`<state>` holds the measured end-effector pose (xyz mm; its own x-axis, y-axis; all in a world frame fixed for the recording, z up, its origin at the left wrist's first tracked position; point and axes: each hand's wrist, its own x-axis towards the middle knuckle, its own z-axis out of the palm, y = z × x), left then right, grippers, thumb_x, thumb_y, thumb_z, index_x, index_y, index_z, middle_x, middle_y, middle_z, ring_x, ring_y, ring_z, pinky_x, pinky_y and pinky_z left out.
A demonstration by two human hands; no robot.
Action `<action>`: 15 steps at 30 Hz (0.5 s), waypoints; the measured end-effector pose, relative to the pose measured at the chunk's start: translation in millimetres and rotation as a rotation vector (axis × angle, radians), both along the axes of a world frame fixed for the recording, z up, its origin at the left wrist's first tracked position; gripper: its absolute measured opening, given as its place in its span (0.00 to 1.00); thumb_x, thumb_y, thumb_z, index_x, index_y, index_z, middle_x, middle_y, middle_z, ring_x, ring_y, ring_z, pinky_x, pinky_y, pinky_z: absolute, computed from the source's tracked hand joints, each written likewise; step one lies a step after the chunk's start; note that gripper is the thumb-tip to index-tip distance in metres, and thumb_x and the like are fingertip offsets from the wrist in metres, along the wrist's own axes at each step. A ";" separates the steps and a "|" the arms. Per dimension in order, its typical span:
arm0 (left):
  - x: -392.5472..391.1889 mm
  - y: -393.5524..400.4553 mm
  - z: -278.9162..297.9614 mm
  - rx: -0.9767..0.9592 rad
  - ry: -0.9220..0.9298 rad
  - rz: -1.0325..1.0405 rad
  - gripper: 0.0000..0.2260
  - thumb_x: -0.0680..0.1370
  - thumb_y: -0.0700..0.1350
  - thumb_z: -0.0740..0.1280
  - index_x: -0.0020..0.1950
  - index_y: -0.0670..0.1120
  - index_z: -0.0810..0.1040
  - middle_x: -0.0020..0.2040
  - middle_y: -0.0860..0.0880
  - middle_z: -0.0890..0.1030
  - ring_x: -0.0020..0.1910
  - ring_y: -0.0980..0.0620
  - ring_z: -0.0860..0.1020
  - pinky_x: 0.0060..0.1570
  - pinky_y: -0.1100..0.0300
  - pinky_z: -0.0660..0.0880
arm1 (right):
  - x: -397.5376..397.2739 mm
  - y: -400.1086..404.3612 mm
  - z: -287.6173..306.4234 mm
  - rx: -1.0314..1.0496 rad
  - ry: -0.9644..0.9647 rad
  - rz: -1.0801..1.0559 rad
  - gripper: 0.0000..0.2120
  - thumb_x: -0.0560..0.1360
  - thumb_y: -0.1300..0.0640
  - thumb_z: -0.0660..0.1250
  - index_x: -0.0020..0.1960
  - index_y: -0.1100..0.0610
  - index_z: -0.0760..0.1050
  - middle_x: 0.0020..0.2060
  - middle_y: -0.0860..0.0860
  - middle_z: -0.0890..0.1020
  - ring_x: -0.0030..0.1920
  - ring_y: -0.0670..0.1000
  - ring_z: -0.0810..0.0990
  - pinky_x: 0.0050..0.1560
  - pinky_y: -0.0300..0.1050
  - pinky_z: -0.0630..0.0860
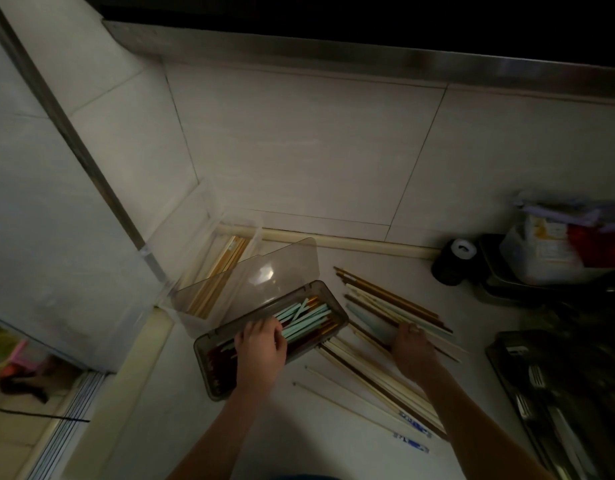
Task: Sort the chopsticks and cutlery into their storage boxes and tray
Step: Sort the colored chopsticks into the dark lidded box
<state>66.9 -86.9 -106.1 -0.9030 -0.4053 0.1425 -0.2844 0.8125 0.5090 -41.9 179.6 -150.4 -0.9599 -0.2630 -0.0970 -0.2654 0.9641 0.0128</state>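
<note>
A smoky grey storage box [333, 306] with its lid [264, 271] raised lies on the counter, holding mint green chopsticks [306, 318] and dark red ones. My left hand [261, 344] rests in the box, fingers on the mint green chopsticks. A loose pile of chopsticks [378, 306], cream, brown and pale green, is spread on the counter to the right. My right hand [413, 348] presses down on this pile, fingers curled over a few sticks. A clear box [229, 233] behind holds wooden chopsticks [226, 268]. A dark cutlery tray [506, 355] with forks [536, 375] sits far right.
A black round container [453, 261] stands against the tiled back wall. Beside it is a tray [496, 278] with plastic-wrapped packages [548, 244]. The counter's left edge drops off near a window rail [67, 431]. The scene is dim.
</note>
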 end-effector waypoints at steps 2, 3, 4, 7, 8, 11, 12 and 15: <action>-0.4 -0.4 0.0 0.000 0.007 -0.002 0.07 0.70 0.38 0.71 0.41 0.48 0.74 0.40 0.49 0.79 0.44 0.46 0.77 0.47 0.51 0.70 | -2.8 9.3 -27.2 0.031 -0.090 -0.001 0.20 0.77 0.57 0.58 0.53 0.76 0.71 0.35 0.68 0.81 0.31 0.62 0.82 0.26 0.50 0.80; -0.8 -0.3 0.1 0.003 0.006 -0.004 0.07 0.70 0.38 0.71 0.41 0.48 0.74 0.40 0.49 0.79 0.44 0.47 0.76 0.47 0.52 0.70 | -7.0 13.4 -40.0 0.044 -0.111 -0.001 0.21 0.75 0.55 0.60 0.51 0.76 0.72 0.32 0.67 0.81 0.28 0.60 0.81 0.24 0.47 0.79; -1.0 -0.4 0.4 0.007 0.004 -0.006 0.07 0.70 0.38 0.70 0.41 0.48 0.74 0.41 0.49 0.79 0.45 0.47 0.76 0.48 0.52 0.70 | -5.9 10.1 -31.5 0.011 -0.113 0.000 0.22 0.69 0.55 0.67 0.50 0.75 0.73 0.30 0.64 0.81 0.26 0.57 0.80 0.23 0.43 0.77; -2.4 -1.1 1.7 0.025 0.025 -0.013 0.07 0.71 0.38 0.70 0.42 0.48 0.74 0.42 0.50 0.79 0.46 0.48 0.76 0.49 0.53 0.69 | 15.0 -11.1 31.6 -0.056 -0.186 -0.106 0.20 0.60 0.54 0.75 0.49 0.62 0.78 0.33 0.55 0.81 0.27 0.50 0.76 0.23 0.31 0.63; -3.4 -0.9 2.8 0.024 0.050 -0.020 0.07 0.71 0.38 0.69 0.42 0.48 0.74 0.42 0.50 0.79 0.46 0.48 0.76 0.48 0.53 0.70 | 14.9 -16.7 35.5 -0.187 -0.169 -0.160 0.16 0.68 0.57 0.70 0.54 0.61 0.74 0.40 0.56 0.80 0.34 0.51 0.74 0.27 0.33 0.62; -9.4 5.4 9.1 0.057 0.169 -0.063 0.07 0.72 0.36 0.69 0.45 0.47 0.76 0.43 0.50 0.79 0.46 0.50 0.77 0.46 0.56 0.75 | 15.1 -25.4 40.0 -0.469 -0.229 -0.287 0.10 0.78 0.64 0.56 0.59 0.60 0.63 0.44 0.55 0.73 0.42 0.53 0.71 0.39 0.43 0.69; -12.8 9.1 13.8 0.120 0.203 -0.070 0.06 0.73 0.37 0.69 0.46 0.46 0.76 0.45 0.49 0.79 0.47 0.51 0.77 0.46 0.59 0.76 | 17.1 -28.6 45.1 -0.582 -0.204 -0.280 0.08 0.78 0.64 0.56 0.57 0.60 0.63 0.42 0.54 0.72 0.40 0.53 0.72 0.39 0.45 0.70; -27.9 22.7 29.3 0.477 0.191 -0.055 0.09 0.76 0.40 0.67 0.55 0.44 0.76 0.51 0.49 0.79 0.49 0.54 0.78 0.43 0.69 0.75 | 26.8 -48.4 67.0 -0.863 -0.172 -0.177 0.02 0.80 0.61 0.55 0.52 0.58 0.65 0.37 0.52 0.73 0.35 0.49 0.72 0.35 0.42 0.70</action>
